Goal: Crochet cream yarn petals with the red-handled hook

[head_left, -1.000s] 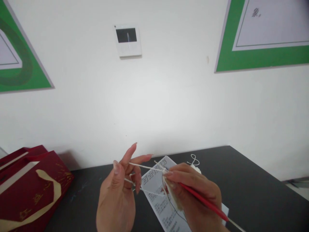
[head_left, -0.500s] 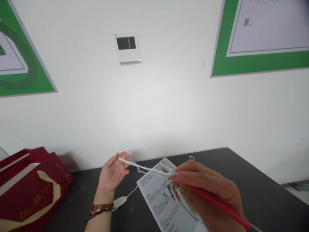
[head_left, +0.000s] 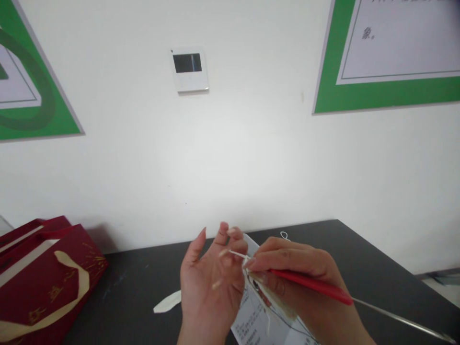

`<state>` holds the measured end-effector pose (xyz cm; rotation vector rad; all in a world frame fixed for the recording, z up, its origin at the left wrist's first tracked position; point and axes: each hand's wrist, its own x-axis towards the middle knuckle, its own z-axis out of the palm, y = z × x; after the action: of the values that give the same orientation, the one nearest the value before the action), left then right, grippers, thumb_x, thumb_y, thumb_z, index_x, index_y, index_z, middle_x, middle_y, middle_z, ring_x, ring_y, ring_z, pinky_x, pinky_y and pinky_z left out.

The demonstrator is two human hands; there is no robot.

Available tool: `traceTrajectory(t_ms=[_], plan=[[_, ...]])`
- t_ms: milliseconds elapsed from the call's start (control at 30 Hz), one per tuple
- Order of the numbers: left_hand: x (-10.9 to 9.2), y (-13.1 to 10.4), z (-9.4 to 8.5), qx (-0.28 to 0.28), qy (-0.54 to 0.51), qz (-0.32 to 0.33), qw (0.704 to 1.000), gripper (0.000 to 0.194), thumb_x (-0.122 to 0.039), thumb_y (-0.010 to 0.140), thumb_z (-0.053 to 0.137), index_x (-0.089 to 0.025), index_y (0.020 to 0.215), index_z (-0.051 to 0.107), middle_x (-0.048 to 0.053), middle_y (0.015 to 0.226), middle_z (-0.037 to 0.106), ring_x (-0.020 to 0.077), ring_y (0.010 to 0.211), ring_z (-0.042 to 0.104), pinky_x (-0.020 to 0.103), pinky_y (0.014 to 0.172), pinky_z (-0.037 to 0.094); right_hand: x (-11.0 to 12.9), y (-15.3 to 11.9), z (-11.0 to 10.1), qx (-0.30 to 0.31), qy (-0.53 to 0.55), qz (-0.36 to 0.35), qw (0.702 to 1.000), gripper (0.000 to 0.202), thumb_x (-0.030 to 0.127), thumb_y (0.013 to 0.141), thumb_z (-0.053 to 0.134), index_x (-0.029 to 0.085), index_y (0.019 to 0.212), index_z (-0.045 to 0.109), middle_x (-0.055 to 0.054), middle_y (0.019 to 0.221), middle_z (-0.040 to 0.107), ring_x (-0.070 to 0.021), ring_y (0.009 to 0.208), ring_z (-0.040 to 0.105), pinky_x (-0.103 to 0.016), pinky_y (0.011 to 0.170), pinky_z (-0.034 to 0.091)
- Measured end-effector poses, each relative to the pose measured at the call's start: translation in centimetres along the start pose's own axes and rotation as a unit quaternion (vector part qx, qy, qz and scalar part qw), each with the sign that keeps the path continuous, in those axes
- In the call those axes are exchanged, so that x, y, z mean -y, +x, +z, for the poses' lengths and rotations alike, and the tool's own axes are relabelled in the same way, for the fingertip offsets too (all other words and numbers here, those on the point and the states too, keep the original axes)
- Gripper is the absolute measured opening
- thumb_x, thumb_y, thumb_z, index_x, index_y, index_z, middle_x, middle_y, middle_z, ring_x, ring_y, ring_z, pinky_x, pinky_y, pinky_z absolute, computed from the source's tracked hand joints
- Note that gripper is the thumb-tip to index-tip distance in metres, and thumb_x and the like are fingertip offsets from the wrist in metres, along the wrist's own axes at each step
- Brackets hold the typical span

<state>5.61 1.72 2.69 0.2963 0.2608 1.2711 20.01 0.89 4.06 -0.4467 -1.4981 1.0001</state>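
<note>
My right hand (head_left: pixel 305 278) is closed around the red handle of a crochet hook (head_left: pixel 312 286), whose metal shaft points down to the right. Under its thumb and fingertips it also pinches white yarn (head_left: pixel 238 254) and some pale work that is mostly hidden. Just left of it, my left hand (head_left: pixel 213 282) is turned palm towards me. Its thumb stands apart and some of its fingers are bent. The white yarn runs from the right fingertips to these bent fingers; whether it wraps around them I cannot tell. A printed sheet (head_left: pixel 247 321) lies beneath both hands, partly covered.
Red gift bags (head_left: pixel 46 282) with a cream ribbon stand at the left of the black table (head_left: pixel 381 287). A flat white strip (head_left: pixel 167 303) lies beside my left wrist. Near the back edge is a small white loop (head_left: pixel 284 235). The white wall (head_left: pixel 233 158) rises behind.
My left hand has moved right, close to my right hand, and turned its palm towards me. The yarn stretch between the hands is much shorter. The hook's handle has tilted flatter, showing its metal shaft.
</note>
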Motion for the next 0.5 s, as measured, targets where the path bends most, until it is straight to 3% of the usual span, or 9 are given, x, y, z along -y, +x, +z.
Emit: traceTrajectory(t_ms=[67, 200, 267, 367, 433, 500], plan=[[-0.2, 0.5, -0.1, -0.009, -0.013, 0.052, 0.999, 0.025, -0.029, 0.089, 0.043, -0.017, 0.088, 0.065, 0.005, 0.087, 0.063, 0.0066, 0.066, 0.061, 0.011, 0.057, 0.052, 0.1, 0.0, 0.1, -0.002, 0.005, -0.011, 1.0, 0.018, 0.009, 0.077, 0.075, 0.024, 0.084, 0.083, -0.004, 0.069, 0.07, -0.0109, 0.049, 0.061, -0.018, 0.042, 0.05], [0.0, 1.0, 0.6, -0.035, 0.024, 0.11, 0.993, 0.02, -0.025, 0.089, 0.051, -0.013, 0.089, 0.068, 0.008, 0.088, 0.066, 0.0147, 0.069, 0.064, 0.024, 0.061, 0.056, 0.0, 0.0, -0.1, 0.005, -0.007, -0.01, 1.0, 0.02, 0.009, 0.079, 0.073, 0.025, 0.087, 0.082, -0.004, 0.071, 0.07, -0.0103, 0.048, 0.061, -0.018, 0.042, 0.05], [0.0, 0.9, 0.9, -0.025, 0.035, 0.059, 0.997, 0.025, -0.029, 0.091, 0.052, -0.01, 0.096, 0.068, 0.011, 0.089, 0.068, 0.0179, 0.068, 0.064, 0.029, 0.061, 0.057, -0.1, -0.2, -0.2, 0.014, -0.037, -0.02, 0.999, 0.024, 0.007, 0.08, 0.071, 0.026, 0.09, 0.082, -0.005, 0.075, 0.072, -0.0115, 0.054, 0.064, -0.018, 0.046, 0.052], [-0.4, 0.4, 0.8, 0.003, -0.007, -0.068, 0.998, 0.037, -0.038, 0.093, 0.046, -0.008, 0.097, 0.066, 0.015, 0.09, 0.067, 0.0208, 0.066, 0.066, 0.035, 0.061, 0.059, -0.3, -0.4, -0.3, 0.02, -0.071, -0.045, 0.996, 0.029, 0.005, 0.082, 0.068, 0.027, 0.095, 0.08, -0.005, 0.083, 0.074, -0.0147, 0.068, 0.07, -0.021, 0.059, 0.056], [-0.8, 0.0, 0.5, 0.012, -0.051, -0.073, 0.996, 0.036, -0.04, 0.093, 0.042, -0.011, 0.093, 0.064, 0.013, 0.091, 0.067, 0.0163, 0.067, 0.066, 0.028, 0.063, 0.059, -0.5, -0.5, -0.2, 0.014, -0.097, -0.051, 0.994, 0.031, 0.004, 0.082, 0.068, 0.028, 0.098, 0.08, -0.005, 0.085, 0.074, -0.0145, 0.071, 0.07, -0.02, 0.062, 0.055], [-1.3, -0.3, 0.5, 0.014, -0.103, -0.013, 0.994, 0.033, -0.036, 0.095, 0.036, -0.016, 0.092, 0.062, 0.01, 0.091, 0.068, 0.01, 0.068, 0.066, 0.018, 0.065, 0.056, -0.6, -0.6, 0.0, 0.009, -0.124, -0.058, 0.991, 0.031, 0.005, 0.082, 0.068, 0.028, 0.099, 0.08, -0.005, 0.084, 0.074, -0.0132, 0.067, 0.069, -0.019, 0.057, 0.053]])
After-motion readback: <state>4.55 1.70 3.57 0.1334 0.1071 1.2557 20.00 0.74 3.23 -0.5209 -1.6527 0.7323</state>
